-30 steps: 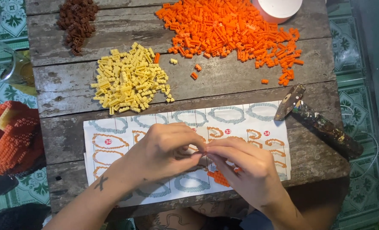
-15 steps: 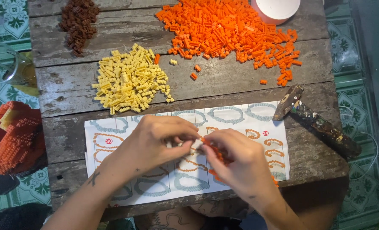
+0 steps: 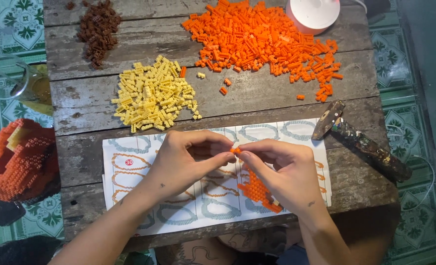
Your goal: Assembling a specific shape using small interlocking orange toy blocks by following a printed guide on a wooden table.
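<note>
My left hand and right hand meet at the frame's centre, fingertips pinched together on a tiny orange brick held between them, above the sheet spread on the table. Under my right palm, an orange build lies on the sheet. A yellow pile sits just above my left hand, an orange pile at top centre, a brown pile at upper left. A hammer lies at right.
</note>
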